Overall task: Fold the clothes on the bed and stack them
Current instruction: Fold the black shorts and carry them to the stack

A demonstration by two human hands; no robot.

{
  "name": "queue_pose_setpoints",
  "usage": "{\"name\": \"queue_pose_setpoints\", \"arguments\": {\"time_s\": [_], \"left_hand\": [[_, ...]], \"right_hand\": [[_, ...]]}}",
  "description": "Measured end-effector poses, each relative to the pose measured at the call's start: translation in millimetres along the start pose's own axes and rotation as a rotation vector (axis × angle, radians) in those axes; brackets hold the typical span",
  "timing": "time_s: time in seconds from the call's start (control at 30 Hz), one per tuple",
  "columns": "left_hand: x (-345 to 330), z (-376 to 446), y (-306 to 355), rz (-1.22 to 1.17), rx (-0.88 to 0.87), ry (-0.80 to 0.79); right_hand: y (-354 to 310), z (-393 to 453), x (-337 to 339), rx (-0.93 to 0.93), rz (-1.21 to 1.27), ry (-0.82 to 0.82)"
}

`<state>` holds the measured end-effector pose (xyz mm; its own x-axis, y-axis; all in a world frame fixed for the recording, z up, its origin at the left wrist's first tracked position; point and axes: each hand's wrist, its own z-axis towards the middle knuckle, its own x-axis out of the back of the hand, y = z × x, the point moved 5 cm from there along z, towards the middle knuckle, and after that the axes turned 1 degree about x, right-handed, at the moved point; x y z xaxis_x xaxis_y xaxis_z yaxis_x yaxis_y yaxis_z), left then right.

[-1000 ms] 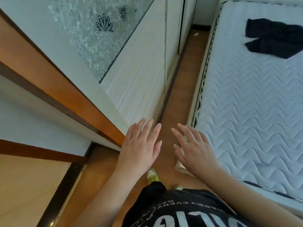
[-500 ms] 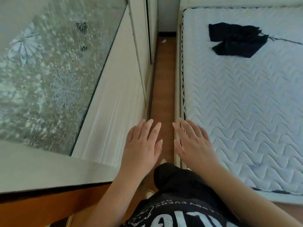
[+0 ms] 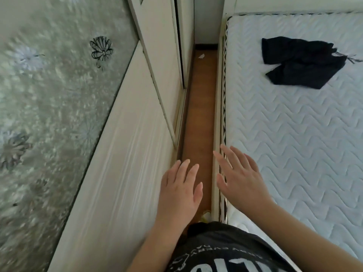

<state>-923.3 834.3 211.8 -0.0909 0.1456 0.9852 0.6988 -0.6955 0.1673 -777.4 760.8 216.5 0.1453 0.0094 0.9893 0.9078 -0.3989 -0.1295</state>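
Note:
A crumpled black garment [image 3: 302,62] lies on the white quilted mattress [image 3: 294,134] toward the far right. My left hand [image 3: 179,190] hovers over the narrow wooden floor strip with its fingers straight and together, holding nothing. My right hand [image 3: 240,176] hovers over the near left edge of the mattress, fingers spread and straight, also empty. Both hands are well short of the garment.
A white wardrobe with a frosted flower-patterned glass panel [image 3: 59,95] fills the left side. A narrow wooden floor aisle [image 3: 200,114] runs between wardrobe and bed. A small white scrap [image 3: 201,56] lies on the floor at the far end.
The view has swung right and forward along the aisle; the bed and black garment now sit more squarely ahead. Both hands stay open and held out in front.

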Motion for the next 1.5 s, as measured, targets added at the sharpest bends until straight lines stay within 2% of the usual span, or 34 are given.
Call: {"name": "queue_pose_setpoints", "arguments": {"time_s": [0.13, 0.3, 0.5, 0.57, 0.63, 0.7, 0.9, 1.03, 1.2, 1.37, 1.5], "left_hand": [[13.8, 66.2, 14.4, 0.023, -0.053, 0.051], [24.7, 150.8, 48.6, 0.067, -0.218, 0.062], [18.1, 247.9, 88.9, 0.02, -0.388, -0.022], [16.8, 286.2, 99.7, 0.018, -0.448, -0.006], [4.8, 348.7, 115.4, 0.017, -0.499, -0.038], [7.5, 369.1, 126.8, 0.03, -0.525, 0.008], [5.3, 499.0, 183.3, 0.056, -0.744, -0.081], [17.0, 562.2, 218.9, 0.059, -0.908, -0.081], [15.8, 598.9, 248.2, 0.072, -1.075, -0.107], [5.0, 613.2, 254.9, 0.112, -1.129, -0.155], [5.0, 623.1, 262.0, 0.104, -1.149, -0.112]], "right_hand": [[37.6, 33.1, 15.4, -0.046, 0.027, -0.016], [87.3, 65.4, 28.0, -0.167, 0.057, 0.021], [158.5, 122.8, 44.0, -0.266, 0.066, 0.093], [187.9, 144.8, 49.5, -0.345, 0.059, 0.096], [232.9, 176.5, 52.0, -0.507, 0.077, 0.11], [243.1, 182.9, 55.3, -0.529, 0.042, 0.101], [275.0, 264.8, 70.1, -0.712, 0.09, 0.093], [294.0, 299.2, 87.3, -0.821, 0.087, 0.109], [317.2, 305.3, 98.9, -0.967, 0.077, 0.14], [335.7, 306.2, 94.8, -1.028, 0.118, 0.157], [346.5, 313.1, 87.3, -1.042, 0.126, 0.18]]}}
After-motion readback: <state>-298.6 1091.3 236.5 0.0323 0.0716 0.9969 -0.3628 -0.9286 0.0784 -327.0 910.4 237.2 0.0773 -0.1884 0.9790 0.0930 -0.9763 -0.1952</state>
